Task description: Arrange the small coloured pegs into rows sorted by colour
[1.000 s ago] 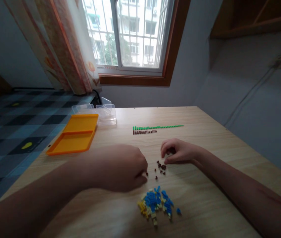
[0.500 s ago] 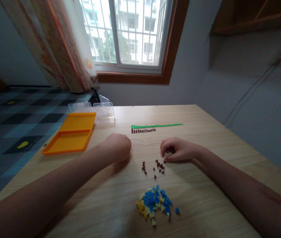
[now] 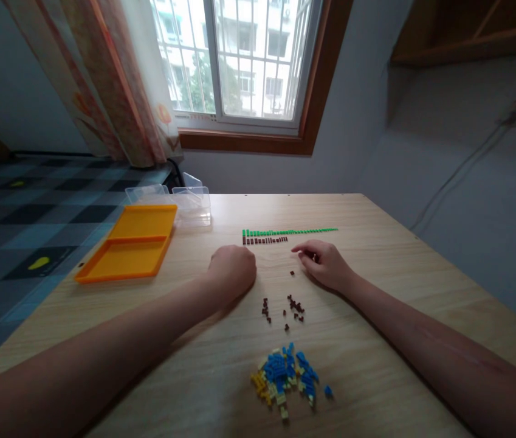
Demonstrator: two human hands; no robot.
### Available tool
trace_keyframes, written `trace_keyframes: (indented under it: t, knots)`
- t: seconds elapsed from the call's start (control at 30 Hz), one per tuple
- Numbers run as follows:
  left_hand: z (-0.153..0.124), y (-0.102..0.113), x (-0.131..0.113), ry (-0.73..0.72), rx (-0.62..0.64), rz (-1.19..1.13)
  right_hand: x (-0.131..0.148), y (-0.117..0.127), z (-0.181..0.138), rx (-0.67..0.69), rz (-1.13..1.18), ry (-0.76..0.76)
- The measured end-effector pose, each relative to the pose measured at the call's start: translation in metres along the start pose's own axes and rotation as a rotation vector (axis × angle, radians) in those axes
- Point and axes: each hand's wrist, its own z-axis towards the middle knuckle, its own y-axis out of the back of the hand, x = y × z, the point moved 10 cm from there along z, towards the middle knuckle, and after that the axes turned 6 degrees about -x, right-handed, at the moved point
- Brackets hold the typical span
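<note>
My left hand [image 3: 233, 269] rests as a closed fist on the wooden table [image 3: 376, 243], just below the left end of a short row of brown bricks [image 3: 264, 241]. My right hand [image 3: 323, 261] lies beside it with fingers curled together near one loose brown brick [image 3: 292, 273]; whether it holds anything is hidden. A long row of green bricks [image 3: 287, 232] runs above the brown row. Several loose brown bricks [image 3: 285, 306] lie scattered nearer to me, and a heap of blue and yellow bricks [image 3: 287, 375] sits close to the front.
An open orange case [image 3: 130, 249] lies at the table's left edge, with clear plastic boxes [image 3: 183, 204] behind it. A window and curtain stand beyond the table, a grey wall to the right, a checkered floor to the left.
My left hand has left the loose brown bricks and moved up toward the brown row. My right hand has slid forward, and a single brown brick now lies beside it.
</note>
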Motion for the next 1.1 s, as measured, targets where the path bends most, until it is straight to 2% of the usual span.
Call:
trace_keyframes:
  t: [0.17, 0.3, 0.47, 0.63, 0.97, 1.1]
  knots:
    - [0.003, 0.007, -0.018, -0.137, -0.199, -0.148, -0.002, 0.008, 0.003, -0.076, -0.088, 0.051]
    - [0.000, 0.009, -0.033, -0.342, -0.319, -0.242, 0.003, 0.013, 0.002, -0.146, -0.162, 0.097]
    - [-0.007, 0.008, -0.045, -0.558, -0.373, -0.317, 0.001, 0.001, 0.004, -0.066, -0.239, 0.109]
    - [-0.008, 0.010, -0.047, -0.601, -0.406, -0.358, -0.006, -0.017, 0.017, 0.055, -0.330, 0.107]
    - [-0.010, 0.011, -0.051, -0.641, -0.430, -0.339, -0.009, -0.028, 0.026, 0.128, -0.406, 0.114]
    - [-0.010, 0.009, -0.052, -0.654, -0.431, -0.347, -0.009, -0.027, 0.025, 0.117, -0.395, 0.115]
